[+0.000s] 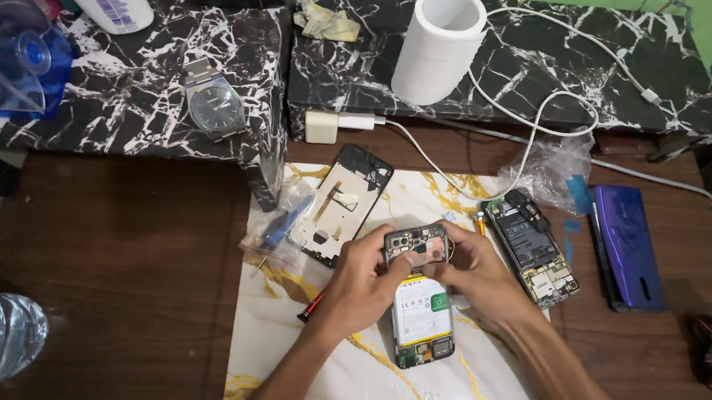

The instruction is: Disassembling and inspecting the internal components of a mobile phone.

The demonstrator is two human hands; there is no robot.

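Head view: an opened phone, back cover off and battery exposed, lies at the centre of a white-and-gold mat. Left hand, at 9 o'clock of the phone, has its fingers closed on the upper left edge. Right hand, at 3 o'clock, presses its fingertips on the camera end. At 11 o'clock lies a phone frame; at 3 o'clock, a circuit board and, beyond it, a purple cover. At 12 o'clock, on the marble ledge, stands a white roll; at 10 o'clock, a wristwatch.
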